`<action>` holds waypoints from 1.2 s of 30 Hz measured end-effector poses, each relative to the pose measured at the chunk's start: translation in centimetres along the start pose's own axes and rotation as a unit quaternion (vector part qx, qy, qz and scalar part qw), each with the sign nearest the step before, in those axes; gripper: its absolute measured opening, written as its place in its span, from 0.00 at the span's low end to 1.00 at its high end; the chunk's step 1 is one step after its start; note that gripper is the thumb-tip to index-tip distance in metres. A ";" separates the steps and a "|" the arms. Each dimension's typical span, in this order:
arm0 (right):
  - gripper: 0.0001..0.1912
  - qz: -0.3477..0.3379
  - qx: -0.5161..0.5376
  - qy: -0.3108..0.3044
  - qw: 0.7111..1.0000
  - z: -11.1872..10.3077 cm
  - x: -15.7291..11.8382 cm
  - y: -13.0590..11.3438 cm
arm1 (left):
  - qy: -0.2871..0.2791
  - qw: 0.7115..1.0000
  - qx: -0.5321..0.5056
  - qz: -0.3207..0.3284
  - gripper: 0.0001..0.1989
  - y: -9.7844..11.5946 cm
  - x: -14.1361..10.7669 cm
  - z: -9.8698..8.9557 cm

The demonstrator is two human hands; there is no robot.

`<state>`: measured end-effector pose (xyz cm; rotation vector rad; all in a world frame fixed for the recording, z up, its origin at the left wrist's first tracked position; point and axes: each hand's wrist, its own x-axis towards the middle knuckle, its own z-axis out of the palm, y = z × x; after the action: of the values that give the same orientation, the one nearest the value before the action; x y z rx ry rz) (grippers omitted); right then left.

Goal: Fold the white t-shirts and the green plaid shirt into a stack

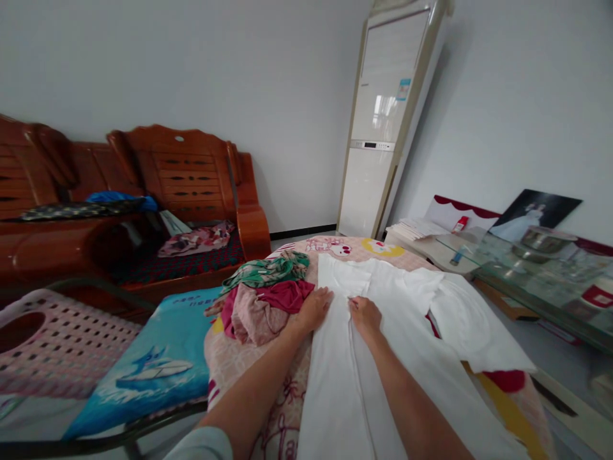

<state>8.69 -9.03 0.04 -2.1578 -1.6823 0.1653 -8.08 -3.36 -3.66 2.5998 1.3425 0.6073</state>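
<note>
A white garment (407, 319) lies spread over a round table with a patterned pink cloth (239, 377). Its left part is folded inward, with a long edge running down the middle. My left hand (315, 308) rests flat on the garment's left border, fingers extended. My right hand (366, 315) pinches the folded edge near the upper middle, its fingers closed on the white fabric. Just left of my left hand sits a crumpled pile of clothes, with a green patterned piece (268, 271) above crimson and pale pink ones (258, 313).
A blue cushion (163, 358) and a pink woven chair (62, 345) stand at the left. Behind are wooden armchairs (186, 172) with cloths on them. A tall white air conditioner (373, 121) fills the corner. At right, a glass shelf (536, 287) holds metal bowls and a photo.
</note>
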 end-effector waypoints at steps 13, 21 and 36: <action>0.14 0.052 -0.041 -0.039 0.997 -0.7 0.4 0.0 | -0.002 0.999 0.028 0.020 0.21 0.1 -0.9 0.0; 0.15 0.025 -0.047 -0.111 0.992 -2.1 -4.2 0.3 | 0.007 0.999 0.047 0.027 0.21 0.4 -0.7 0.0; 0.16 -0.022 -0.012 -0.129 0.991 -3.8 -8.7 0.7 | 0.008 0.999 0.025 0.017 0.21 1.0 -0.9 -0.9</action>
<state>8.25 -18.39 1.93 -2.1902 -1.8778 0.4296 -8.17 -4.69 -2.78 2.6692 1.3376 0.6076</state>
